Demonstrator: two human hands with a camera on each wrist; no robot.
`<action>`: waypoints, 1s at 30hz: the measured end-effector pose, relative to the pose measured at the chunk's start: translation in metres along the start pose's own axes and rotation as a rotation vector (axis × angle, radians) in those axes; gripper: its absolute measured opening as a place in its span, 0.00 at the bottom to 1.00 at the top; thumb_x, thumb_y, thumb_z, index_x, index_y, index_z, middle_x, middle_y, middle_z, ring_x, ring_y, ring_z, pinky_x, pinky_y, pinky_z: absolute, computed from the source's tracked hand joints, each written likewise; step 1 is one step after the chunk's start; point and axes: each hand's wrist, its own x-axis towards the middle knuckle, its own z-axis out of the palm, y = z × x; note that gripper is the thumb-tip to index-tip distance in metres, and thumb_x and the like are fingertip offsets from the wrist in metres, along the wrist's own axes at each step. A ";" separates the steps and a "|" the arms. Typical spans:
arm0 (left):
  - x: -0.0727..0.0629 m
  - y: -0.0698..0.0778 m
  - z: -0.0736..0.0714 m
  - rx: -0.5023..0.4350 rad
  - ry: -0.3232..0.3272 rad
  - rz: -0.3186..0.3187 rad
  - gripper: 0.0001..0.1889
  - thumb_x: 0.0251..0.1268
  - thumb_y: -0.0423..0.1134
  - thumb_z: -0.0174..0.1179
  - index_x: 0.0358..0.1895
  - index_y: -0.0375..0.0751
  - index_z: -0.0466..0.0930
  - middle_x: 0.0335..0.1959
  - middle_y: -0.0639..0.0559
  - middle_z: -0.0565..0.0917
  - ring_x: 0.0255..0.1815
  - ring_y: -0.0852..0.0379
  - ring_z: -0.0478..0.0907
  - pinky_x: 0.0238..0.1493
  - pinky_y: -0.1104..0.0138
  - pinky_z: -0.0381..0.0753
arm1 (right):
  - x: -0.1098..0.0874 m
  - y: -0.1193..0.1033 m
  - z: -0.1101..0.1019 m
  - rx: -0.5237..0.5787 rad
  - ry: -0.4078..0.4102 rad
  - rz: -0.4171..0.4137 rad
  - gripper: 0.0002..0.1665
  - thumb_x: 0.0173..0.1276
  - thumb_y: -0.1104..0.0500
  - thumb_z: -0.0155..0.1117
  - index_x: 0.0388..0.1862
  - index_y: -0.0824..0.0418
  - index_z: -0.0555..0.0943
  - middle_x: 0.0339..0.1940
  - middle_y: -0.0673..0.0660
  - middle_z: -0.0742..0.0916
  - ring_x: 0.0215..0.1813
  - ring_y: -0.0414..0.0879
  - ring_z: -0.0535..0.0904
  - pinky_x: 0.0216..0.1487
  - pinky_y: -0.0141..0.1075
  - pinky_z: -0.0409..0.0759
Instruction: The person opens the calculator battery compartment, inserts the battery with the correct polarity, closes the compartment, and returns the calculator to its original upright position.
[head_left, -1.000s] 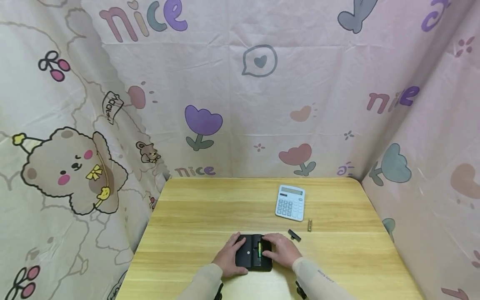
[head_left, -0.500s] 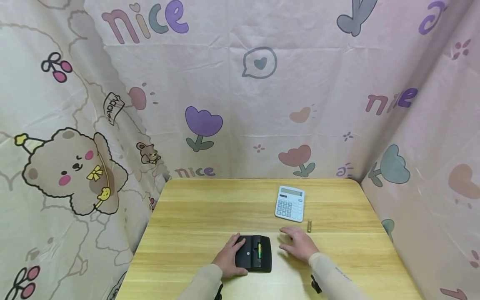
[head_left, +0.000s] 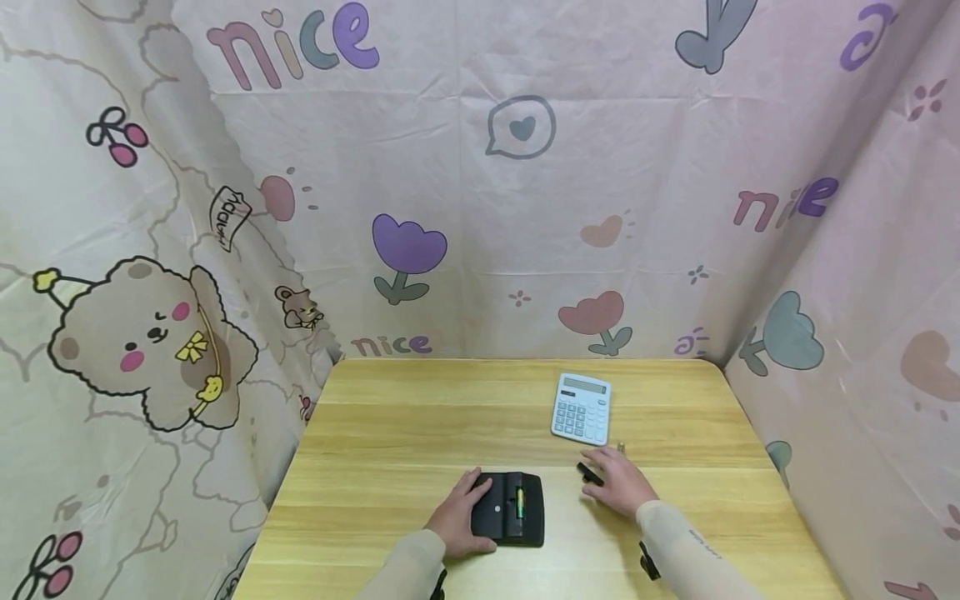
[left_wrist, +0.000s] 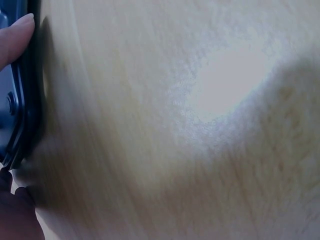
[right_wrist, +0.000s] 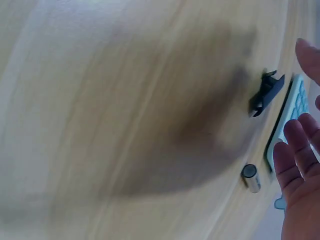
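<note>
A flat black device (head_left: 532,525), back side up, lies on the table with its battery compartment uncovered. Inside the slot sits a green-and-yellow battery (head_left: 521,502). My left hand (head_left: 452,518) grips the device's left side, thumb along the near edge and fingers at the far edge. In the left wrist view, a corner of the device (left_wrist: 29,112) shows between thumb and fingers. My right hand (head_left: 621,483) hovers with parted, bent fingers around the small black battery cover (head_left: 590,474). The right wrist view shows the cover (right_wrist: 267,93) on the table, apart from the fingertips.
A loose battery (right_wrist: 251,178) lies beside the right hand, which partly hides it in the head view. Behind it is a light blue calculator (head_left: 582,408). Printed cloth (head_left: 480,208) surrounds the wooden table (head_left: 390,417) at the back and sides.
My right hand has left the device's right edge and moved rightward to the battery cover, passing over it. My left hand and the device stay in place.
</note>
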 end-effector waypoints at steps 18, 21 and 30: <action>0.000 -0.001 0.001 0.004 0.006 0.006 0.56 0.34 0.64 0.75 0.74 0.54 0.60 0.77 0.52 0.51 0.76 0.47 0.49 0.64 0.50 0.69 | -0.004 0.013 0.011 0.016 -0.066 0.103 0.26 0.58 0.57 0.72 0.56 0.60 0.80 0.37 0.50 0.83 0.39 0.43 0.78 0.45 0.47 0.81; 0.000 -0.001 0.001 0.002 0.005 0.005 0.56 0.34 0.64 0.75 0.73 0.54 0.61 0.77 0.52 0.51 0.76 0.47 0.49 0.65 0.50 0.69 | -0.004 0.015 0.015 0.022 -0.057 0.111 0.23 0.58 0.59 0.72 0.54 0.60 0.81 0.40 0.51 0.84 0.42 0.46 0.80 0.47 0.49 0.81; 0.000 -0.002 0.002 0.008 0.013 0.008 0.56 0.33 0.64 0.75 0.73 0.54 0.61 0.77 0.53 0.52 0.76 0.46 0.49 0.65 0.50 0.68 | -0.002 0.013 0.015 0.008 -0.076 0.143 0.26 0.58 0.58 0.72 0.57 0.58 0.80 0.35 0.49 0.83 0.39 0.43 0.78 0.45 0.47 0.81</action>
